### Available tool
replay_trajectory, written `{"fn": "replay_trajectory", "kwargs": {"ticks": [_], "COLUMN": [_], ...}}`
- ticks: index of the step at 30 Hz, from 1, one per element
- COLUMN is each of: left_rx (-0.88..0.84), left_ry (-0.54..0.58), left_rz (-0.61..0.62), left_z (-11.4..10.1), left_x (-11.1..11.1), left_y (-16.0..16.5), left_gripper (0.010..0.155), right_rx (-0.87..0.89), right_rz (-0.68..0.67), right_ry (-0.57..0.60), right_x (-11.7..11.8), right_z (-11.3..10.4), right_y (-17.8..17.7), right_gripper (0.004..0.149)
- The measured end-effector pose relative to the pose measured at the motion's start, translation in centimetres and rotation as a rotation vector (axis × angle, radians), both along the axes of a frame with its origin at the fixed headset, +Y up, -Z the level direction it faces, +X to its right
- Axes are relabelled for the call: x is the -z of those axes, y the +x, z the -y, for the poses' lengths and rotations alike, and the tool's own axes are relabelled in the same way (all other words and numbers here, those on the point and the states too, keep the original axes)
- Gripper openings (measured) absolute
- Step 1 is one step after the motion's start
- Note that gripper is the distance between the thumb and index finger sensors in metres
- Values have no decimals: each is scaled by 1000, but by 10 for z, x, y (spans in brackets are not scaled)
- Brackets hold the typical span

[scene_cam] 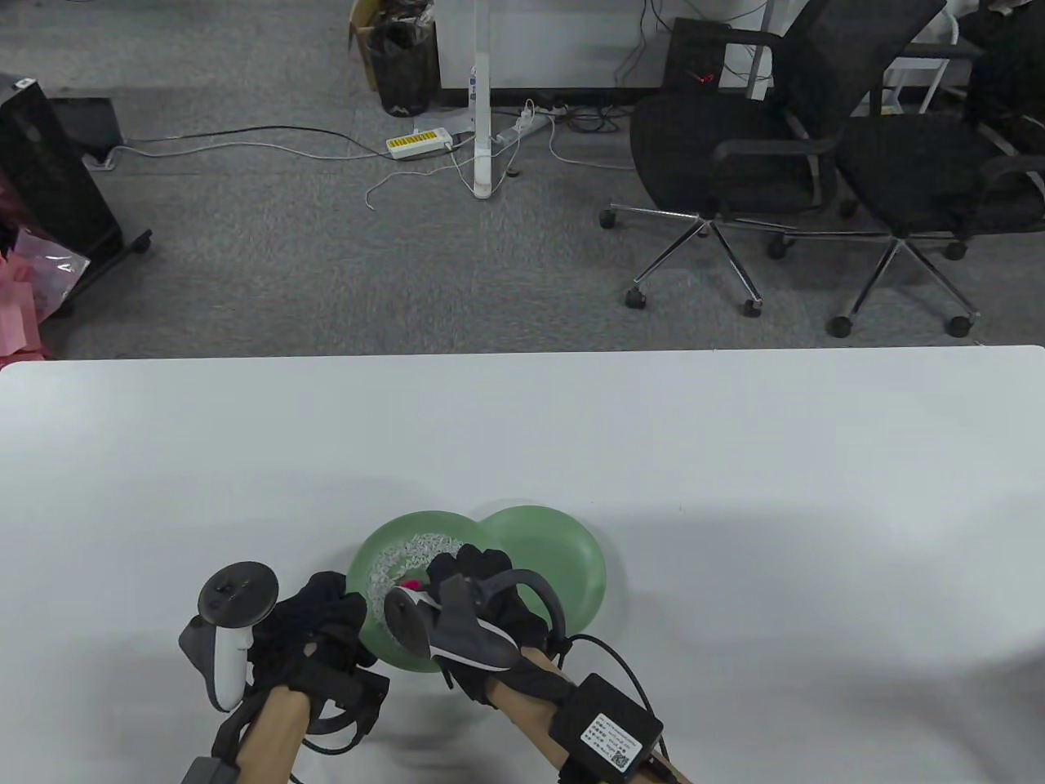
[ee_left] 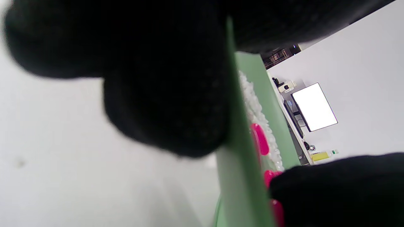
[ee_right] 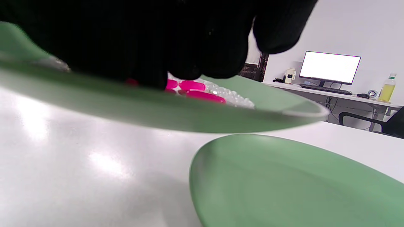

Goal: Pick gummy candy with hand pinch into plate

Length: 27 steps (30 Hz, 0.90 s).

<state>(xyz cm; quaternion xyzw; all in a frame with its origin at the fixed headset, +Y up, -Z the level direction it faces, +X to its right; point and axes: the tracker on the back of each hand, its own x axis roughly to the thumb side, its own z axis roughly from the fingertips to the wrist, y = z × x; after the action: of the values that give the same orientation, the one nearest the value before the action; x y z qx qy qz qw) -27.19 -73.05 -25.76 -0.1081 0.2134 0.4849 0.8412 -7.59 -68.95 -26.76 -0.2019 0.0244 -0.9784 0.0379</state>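
Observation:
A green plate (scene_cam: 384,535) holds white granules (scene_cam: 408,551) and several pink gummy candies (scene_cam: 413,585). My left hand (scene_cam: 349,603) grips this plate's left rim; in the left wrist view my fingers (ee_left: 164,110) clamp the rim (ee_left: 240,176) edge-on, with the candies (ee_left: 260,138) behind it. My right hand (scene_cam: 445,572) reaches into the plate with its fingertips (ee_right: 176,71) down on the candies (ee_right: 192,85). I cannot tell if a candy is pinched. A second green plate (scene_cam: 563,555) lies empty to the right, partly under the first, and shows in the right wrist view (ee_right: 300,183).
The white table (scene_cam: 735,490) spreads wide on all sides of the plates. Its far edge runs across the middle of the table view. Beyond it are grey carpet, two black office chairs (scene_cam: 735,155) and a white desk leg.

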Motion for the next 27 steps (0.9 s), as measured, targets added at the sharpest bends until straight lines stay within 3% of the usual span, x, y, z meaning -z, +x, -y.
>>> {"fn": "replay_trajectory", "kwargs": {"ticks": [10, 17, 23, 27], "left_rx": [-1, 19, 45, 52], "left_ry": [-1, -4, -9, -22], "left_rz": [-1, 2, -17, -39], "left_z": [7, 10, 17, 22], "left_x": [0, 2, 4, 5], "left_y": [0, -1, -7, -16], "left_gripper": [51, 51, 51, 50], "right_rx": [-79, -10, 110, 115], "right_rz": [-11, -15, 91, 213], "right_ry": [-25, 18, 42, 30], "right_x": [3, 3, 20, 42], "right_z": [8, -3, -30, -26], "right_y": [-6, 3, 40, 79], "right_gripper": [46, 45, 45, 45]}}
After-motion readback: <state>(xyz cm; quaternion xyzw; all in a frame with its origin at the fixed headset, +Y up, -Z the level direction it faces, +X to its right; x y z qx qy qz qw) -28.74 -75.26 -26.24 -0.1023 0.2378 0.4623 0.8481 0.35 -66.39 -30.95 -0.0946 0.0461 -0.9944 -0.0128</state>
